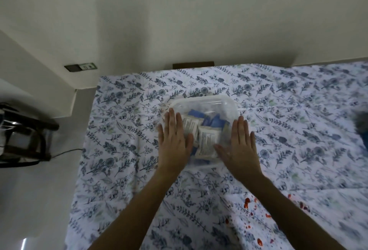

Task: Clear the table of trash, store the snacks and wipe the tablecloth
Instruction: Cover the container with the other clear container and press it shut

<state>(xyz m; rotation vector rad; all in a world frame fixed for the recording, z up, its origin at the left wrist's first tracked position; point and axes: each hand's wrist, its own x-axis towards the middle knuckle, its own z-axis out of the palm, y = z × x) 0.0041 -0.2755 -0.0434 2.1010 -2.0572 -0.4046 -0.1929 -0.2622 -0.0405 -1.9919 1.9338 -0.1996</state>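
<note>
Looks like the snack-storing step: both hands, left hand point(175, 140) and right hand point(239, 146), lie flat with straight fingers on the clear lidded container point(201, 100) of snack packets point(207, 142), mid-table. Next I'd guess seating the lid evenly, then tackling the red spots point(247, 204) on the tablecloth point(119, 130).

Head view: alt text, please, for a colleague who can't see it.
The left hand and right hand lie flat on a clear lidded container of snack packets on a floral tablecloth. Red spots mark the cloth nearer the person.
</note>
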